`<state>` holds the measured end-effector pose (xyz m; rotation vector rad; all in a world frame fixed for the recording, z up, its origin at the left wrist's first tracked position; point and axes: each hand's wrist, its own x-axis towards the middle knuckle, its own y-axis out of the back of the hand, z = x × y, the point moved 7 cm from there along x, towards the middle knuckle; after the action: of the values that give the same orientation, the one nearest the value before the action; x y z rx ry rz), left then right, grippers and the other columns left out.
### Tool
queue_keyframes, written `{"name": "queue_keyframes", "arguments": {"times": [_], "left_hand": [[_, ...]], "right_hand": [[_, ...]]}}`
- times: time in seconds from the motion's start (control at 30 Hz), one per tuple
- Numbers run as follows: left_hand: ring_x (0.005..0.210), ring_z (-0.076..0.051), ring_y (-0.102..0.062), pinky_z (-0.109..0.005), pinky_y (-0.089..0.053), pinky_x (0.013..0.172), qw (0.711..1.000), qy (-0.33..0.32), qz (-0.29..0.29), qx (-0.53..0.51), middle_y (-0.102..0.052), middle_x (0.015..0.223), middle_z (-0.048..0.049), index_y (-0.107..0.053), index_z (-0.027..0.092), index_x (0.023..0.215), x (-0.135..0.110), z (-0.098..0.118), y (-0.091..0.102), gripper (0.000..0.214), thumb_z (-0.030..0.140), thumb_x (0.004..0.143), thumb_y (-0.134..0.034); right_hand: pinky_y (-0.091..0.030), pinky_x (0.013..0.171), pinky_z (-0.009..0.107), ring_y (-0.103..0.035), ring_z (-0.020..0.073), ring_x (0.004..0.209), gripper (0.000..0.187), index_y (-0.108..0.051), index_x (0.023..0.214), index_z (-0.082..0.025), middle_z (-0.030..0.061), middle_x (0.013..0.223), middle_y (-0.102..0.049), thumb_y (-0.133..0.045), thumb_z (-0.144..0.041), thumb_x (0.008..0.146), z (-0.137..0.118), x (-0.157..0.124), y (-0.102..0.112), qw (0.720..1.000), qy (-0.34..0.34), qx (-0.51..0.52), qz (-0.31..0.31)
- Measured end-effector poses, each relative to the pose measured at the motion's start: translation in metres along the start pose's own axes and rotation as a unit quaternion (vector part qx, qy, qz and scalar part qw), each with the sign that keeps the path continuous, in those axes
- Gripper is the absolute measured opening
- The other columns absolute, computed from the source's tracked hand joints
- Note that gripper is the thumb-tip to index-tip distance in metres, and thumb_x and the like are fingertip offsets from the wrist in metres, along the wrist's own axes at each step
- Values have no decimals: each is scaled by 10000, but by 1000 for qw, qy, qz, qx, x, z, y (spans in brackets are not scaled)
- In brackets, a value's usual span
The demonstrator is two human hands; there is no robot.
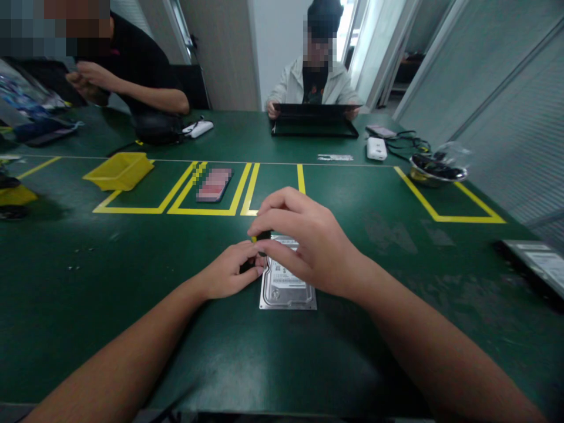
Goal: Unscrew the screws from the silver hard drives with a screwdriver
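Note:
A silver hard drive (286, 288) lies flat on the green table (132, 282) in front of me, label side up. My right hand (304, 241) hovers over its top left corner, fingers curled round the black and yellow handle of a small screwdriver (261, 236). My left hand (231, 273) rests on the table at the drive's left edge. Its fingers are pinched together round the lower part of the tool, near the drive's corner. The tool's tip is hidden by my fingers.
A yellow bin (120, 170) and a phone (214, 184) lie inside yellow floor-tape boxes beyond the drive. A metal bowl (436, 169) sits at the right, another drive (535, 264) at the far right edge. Two other people sit across the table, one at a black tray (314, 120).

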<state>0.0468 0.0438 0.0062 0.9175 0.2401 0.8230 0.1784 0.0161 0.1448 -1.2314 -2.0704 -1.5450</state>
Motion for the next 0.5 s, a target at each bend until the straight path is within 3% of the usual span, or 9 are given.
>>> {"name": "queue_keyframes", "arguments": {"times": [0.13, 0.3, 0.5], "left_hand": [[889, -215, -602, -361, -509, 815, 1000, 1, -1, -7, -658, 917, -45, -622, 178, 998, 0, 0, -1, 165, 288, 904, -541], [871, -212, -607, -346, -507, 794, 1000, -2, 7, -16, -660, 935, -45, -612, 177, 975, 0, 0, -1, 149, 290, 913, -538], [849, -209, -609, -335, -504, 778, 1000, -2, 4, -22, -656, 907, -42, -611, 174, 943, 0, 0, -1, 150, 303, 924, -537]], "right_hand": [[-475, 843, 303, -560, 156, 945, 150, -639, 965, -131, 78, 976, -614, -518, -86, 887, 0, 0, -2, 1000, 3, 7, -6], [-467, 912, 347, -576, 179, 1040, 277, -617, 1084, -142, 88, 1077, -662, -467, -58, 867, -1, -1, -2, 999, 24, 18, -19], [-463, 944, 344, -594, 173, 1108, 302, -645, 1066, -117, 103, 1126, -673, -431, -23, 874, -3, -1, -2, 999, 29, 24, -18]]}}
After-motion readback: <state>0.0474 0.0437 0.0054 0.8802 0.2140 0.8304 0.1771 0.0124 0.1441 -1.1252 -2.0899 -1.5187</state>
